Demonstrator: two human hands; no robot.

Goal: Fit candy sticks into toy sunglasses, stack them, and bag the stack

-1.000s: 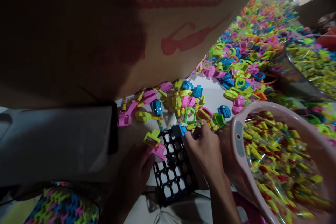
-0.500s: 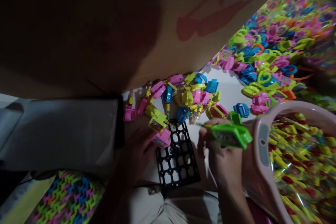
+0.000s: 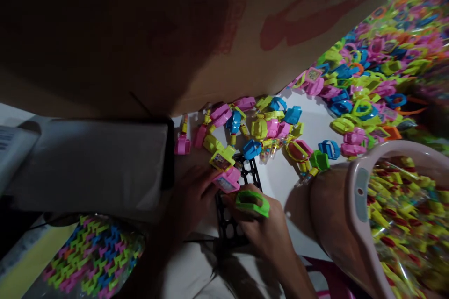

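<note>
My right hand is closed on a bright green toy watch, held low over the black grid rack. The hand and the watch cover much of the rack. In shadow on the rack's left side, my left hand has its fingers and thumb closed at the edge of a pink toy watch. A yellow toy watch with a picture on its face touches the pink one from behind. Candy-filled tubes hang from several of the watches lying beyond the rack.
A cardboard box walls off the back. At right stands a pink tub of yellow, red-capped tubes, with a heap of toy watches behind it. A bag of small coloured plastic pieces lies lower left, below a grey plastic-covered surface.
My right hand has moved left with the green toy watch, from beside the tub to over the rack, next to my left hand. My left hand stays by the pink watch. The view has shifted slightly.
</note>
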